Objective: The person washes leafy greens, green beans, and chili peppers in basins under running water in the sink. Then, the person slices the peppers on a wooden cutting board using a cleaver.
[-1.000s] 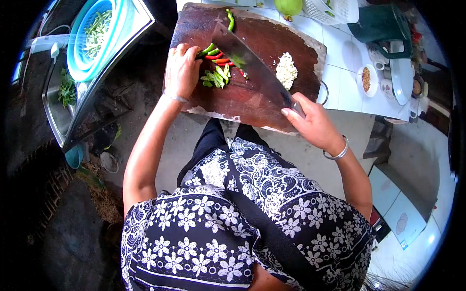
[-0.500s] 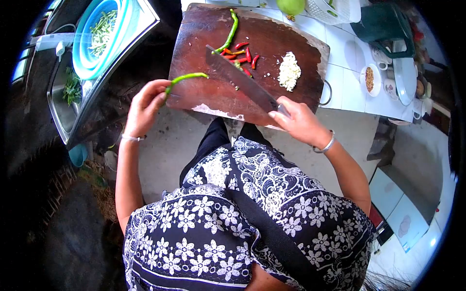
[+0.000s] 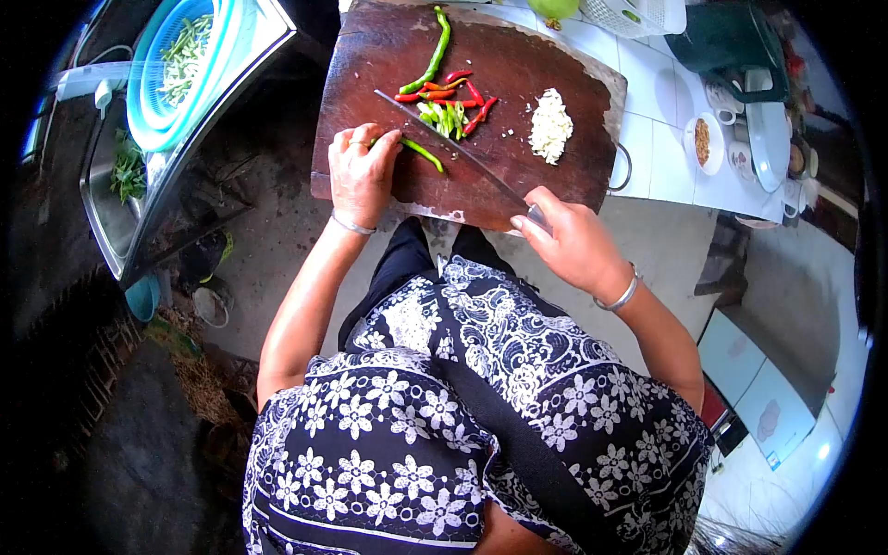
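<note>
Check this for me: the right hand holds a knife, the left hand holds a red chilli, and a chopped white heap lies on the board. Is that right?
Not quite: the chilli in the left hand is green, not red, as the head view shows. The rest holds: the right hand holds a knife, and a chopped white heap lies on the board.

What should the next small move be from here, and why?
I'd probably bring the knife over the free end of the green pepper. The left hand holds its other end at the cutting board, the right hand has the knife by its handle, and the blade lies on the far side, between this pepper and the chopped green pieces.
</note>
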The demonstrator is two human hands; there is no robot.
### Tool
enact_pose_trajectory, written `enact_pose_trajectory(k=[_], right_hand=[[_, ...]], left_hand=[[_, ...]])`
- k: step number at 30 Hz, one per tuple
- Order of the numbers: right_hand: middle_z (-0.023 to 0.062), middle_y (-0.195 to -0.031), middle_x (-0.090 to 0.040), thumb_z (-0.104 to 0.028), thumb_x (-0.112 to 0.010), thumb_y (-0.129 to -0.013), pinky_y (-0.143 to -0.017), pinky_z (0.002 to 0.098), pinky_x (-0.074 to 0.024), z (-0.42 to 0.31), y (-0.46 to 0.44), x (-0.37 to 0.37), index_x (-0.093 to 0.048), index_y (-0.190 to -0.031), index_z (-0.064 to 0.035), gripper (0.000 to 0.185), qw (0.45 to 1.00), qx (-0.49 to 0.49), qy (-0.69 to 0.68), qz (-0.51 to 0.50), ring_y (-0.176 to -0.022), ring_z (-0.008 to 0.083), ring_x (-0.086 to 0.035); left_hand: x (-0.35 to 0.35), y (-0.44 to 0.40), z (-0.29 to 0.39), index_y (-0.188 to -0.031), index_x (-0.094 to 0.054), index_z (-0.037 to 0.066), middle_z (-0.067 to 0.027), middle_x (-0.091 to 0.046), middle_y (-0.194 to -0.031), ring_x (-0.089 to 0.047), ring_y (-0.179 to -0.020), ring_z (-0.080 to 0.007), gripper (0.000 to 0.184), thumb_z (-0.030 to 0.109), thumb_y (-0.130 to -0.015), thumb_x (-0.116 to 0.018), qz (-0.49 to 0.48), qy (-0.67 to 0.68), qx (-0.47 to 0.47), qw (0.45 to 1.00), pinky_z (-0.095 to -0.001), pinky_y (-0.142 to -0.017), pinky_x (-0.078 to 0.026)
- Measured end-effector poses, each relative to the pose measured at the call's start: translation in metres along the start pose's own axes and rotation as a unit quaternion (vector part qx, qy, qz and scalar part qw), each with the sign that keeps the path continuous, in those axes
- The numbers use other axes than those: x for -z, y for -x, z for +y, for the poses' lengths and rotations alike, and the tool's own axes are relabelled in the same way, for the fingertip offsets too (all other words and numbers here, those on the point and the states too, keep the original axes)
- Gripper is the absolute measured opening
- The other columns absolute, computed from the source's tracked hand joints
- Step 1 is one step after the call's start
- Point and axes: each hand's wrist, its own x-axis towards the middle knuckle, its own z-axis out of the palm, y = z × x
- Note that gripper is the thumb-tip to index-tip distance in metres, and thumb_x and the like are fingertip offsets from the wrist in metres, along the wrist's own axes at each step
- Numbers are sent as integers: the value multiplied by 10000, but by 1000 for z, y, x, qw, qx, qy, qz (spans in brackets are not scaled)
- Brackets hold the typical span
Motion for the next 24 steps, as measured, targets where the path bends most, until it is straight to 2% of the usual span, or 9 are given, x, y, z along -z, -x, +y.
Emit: enact_pose_trajectory(k=[3,4,10,13,18,22,24], right_hand=[[167,-705,-604,-233,-589,-874,-553,460,-480,-10,8,-2,-465,-881,-50,221,998,32,46,23,-673,381,-609],[163,-714,-608,-233,-588,-875,-552,454,-487,-13,11,-3,-464,-876,-51,221,997,36,57,25,-668,372,-614],[153,-705,-605,-233,-575,-881,-553,436,-502,-12,19,-12,-464,-873,-53,211,995,41,93,16,-655,341,-628],[154,-708,-606,-235,-567,-886,-558,436,-503,-11,20,-13,-463,-884,-54,208,995,36,98,9,-658,340,-627],[150,-710,-604,-234,-555,-890,-561,442,-502,-6,15,-20,-453,-916,-58,205,993,24,118,-7,-654,341,-625],[150,-714,-605,-228,-551,-889,-567,451,-502,-4,3,-30,-450,-916,-66,193,988,32,152,16,-664,344,-627],[151,-719,-607,-228,-551,-890,-567,453,-501,3,1,-28,-449,-915,-65,194,990,46,127,36,-675,348,-627]], left_hand=[[-10,5,-1,-913,-639,85,-72,-581,-948,-534,-892,-278,192,75,-727,-687,35,38,11,999,-388,-789,-431],[-10,5,0,-898,-626,65,-90,-582,-938,-532,-897,-296,197,19,-711,-664,38,44,6,998,-400,-793,-433],[-8,7,3,-894,-613,50,-114,-593,-948,-529,-906,-331,246,-59,-674,-596,34,40,12,999,-405,-802,-436],[-8,6,5,-860,-610,54,-102,-572,-911,-533,-875,-305,172,-10,-700,-603,28,19,7,999,-377,-788,-443],[-7,3,5,-866,-612,43,-108,-581,-905,-540,-857,-305,183,-16,-692,-607,34,28,-15,999,-377,-779,-445],[-11,6,0,-887,-617,28,-120,-585,-907,-547,-859,-308,196,-27,-700,-600,27,37,-27,999,-387,-790,-453],[-12,8,3,-898,-612,19,-126,-583,-907,-548,-868,-314,194,-32,-712,-591,27,53,-13,998,-391,-798,-456]])
